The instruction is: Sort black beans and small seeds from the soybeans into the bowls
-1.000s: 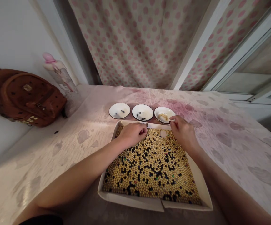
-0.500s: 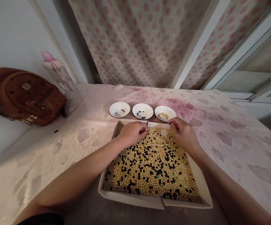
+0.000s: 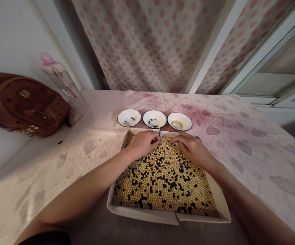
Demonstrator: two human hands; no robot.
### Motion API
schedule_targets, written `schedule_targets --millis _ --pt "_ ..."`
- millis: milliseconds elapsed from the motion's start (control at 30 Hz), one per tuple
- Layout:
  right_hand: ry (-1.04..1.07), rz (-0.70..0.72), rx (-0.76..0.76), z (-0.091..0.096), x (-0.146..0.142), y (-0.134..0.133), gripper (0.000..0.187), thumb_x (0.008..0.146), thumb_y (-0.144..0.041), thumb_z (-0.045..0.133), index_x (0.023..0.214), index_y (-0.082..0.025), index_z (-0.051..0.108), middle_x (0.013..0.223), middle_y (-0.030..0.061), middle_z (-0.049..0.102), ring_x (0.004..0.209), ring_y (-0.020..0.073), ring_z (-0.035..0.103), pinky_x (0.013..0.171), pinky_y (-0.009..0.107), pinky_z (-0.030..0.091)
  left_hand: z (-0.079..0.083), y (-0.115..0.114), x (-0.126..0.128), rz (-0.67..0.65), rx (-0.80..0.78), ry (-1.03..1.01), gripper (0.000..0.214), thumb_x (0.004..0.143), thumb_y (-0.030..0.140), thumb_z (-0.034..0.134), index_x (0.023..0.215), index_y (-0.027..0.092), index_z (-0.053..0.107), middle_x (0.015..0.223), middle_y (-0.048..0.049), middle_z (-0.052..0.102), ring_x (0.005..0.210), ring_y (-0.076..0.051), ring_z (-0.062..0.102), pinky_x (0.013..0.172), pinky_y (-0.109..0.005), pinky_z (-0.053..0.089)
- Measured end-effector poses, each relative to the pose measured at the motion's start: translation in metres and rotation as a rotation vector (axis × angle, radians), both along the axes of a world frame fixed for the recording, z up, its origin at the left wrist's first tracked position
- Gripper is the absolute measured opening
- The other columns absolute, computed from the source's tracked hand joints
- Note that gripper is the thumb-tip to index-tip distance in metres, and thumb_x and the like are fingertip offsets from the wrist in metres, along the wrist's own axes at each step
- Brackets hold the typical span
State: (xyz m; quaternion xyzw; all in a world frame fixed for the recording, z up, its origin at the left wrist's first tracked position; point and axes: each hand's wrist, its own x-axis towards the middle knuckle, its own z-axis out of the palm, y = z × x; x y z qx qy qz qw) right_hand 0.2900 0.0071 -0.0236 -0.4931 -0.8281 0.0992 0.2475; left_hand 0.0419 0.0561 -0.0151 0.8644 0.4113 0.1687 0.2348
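The left hand and right hand lie curled on the beans, fingers partly closed; whether either holds one cannot be told. Beneath them, mixed soybeans and black beans fill a white cardboard tray, and they look light, hard and apt to roll, best pinched singly. Past the tray's far rim stand three white dishes.

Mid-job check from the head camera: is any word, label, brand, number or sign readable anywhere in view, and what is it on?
No text can be read: the tan patch on the brown backpack is too small to read, and the markings on the bottle are too blurred to read.
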Motion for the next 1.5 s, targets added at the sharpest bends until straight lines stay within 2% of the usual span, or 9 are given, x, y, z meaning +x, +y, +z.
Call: schedule_targets --millis 133,300,933,1167,1400,1500 --pt "-0.015 -0.055 0.005 -0.0021 0.0016 0.001 0.024 0.098 -0.019 0.041 0.1 -0.024 0.065 0.1 0.0045 0.067 0.087 0.0194 0.065 0.084 0.038 0.051 0.0007 0.0003 -0.0001 0.002 -0.009 -0.004 0.008 0.089 0.022 0.062 0.09 0.021 0.07 0.081 -0.0006 0.07 0.073 -0.015 0.059 0.065 -0.028 0.039" --pt "-0.049 -0.022 -0.001 -0.0057 0.0038 0.0028 0.018 0.1 -0.022 0.045 0.099 -0.023 0.063 0.1 0.0049 0.066 0.088 0.0194 0.064 0.083 0.037 0.05 -0.0003 0.0005 -0.0005 0.004 -0.005 -0.009 0.009 0.09 0.023 0.062 0.09 0.021 0.07 0.081 -0.0008 0.07 0.073 -0.015 0.059 0.066 -0.029 0.04" --pt "-0.058 -0.008 -0.014 -0.0028 0.0011 0.0063 0.018 0.101 -0.024 0.045 0.092 -0.023 0.061 0.094 0.0047 0.065 0.083 0.0194 0.06 0.077 0.034 0.046 -0.0008 0.0009 -0.0005 0.014 -0.006 0.0 0.008 0.089 0.023 0.063 0.09 0.021 0.07 0.08 0.0 0.069 0.072 -0.014 0.058 0.065 -0.028 0.038" --pt "-0.093 -0.048 -0.017 -0.0049 0.0018 0.0072 0.017 0.1 -0.026 0.044 0.091 -0.022 0.059 0.087 0.0031 0.066 0.076 0.0177 0.061 0.072 0.032 0.044 0.0004 0.0007 0.0002 0.017 -0.01 -0.001 0.008 0.089 0.022 0.063 0.089 0.02 0.07 0.082 -0.0006 0.07 0.073 -0.014 0.058 0.064 -0.028 0.038" --pt "-0.084 -0.086 0.037 -0.0039 -0.0017 0.0057 0.011 0.094 -0.023 0.048 0.087 -0.022 0.057 0.075 0.0004 0.062 0.063 0.0151 0.055 0.063 0.031 0.04 0.0022 -0.0013 0.0012 0.011 -0.006 -0.002 0.008 0.089 0.021 0.063 0.089 0.02 0.071 0.081 -0.0003 0.07 0.073 -0.014 0.059 0.065 -0.028 0.038" --pt "-0.001 -0.194 0.124 -0.0012 0.0 0.0069 0.012 0.095 -0.029 0.05 0.091 -0.022 0.058 0.07 -0.0004 0.06 0.06 0.015 0.054 0.061 0.03 0.039 0.0038 -0.0013 0.0016 0.009 -0.018 0.003 0.007 0.089 0.019 0.064 0.089 0.02 0.071 0.081 -0.0005 0.07 0.072 -0.014 0.058 0.065 -0.028 0.038"
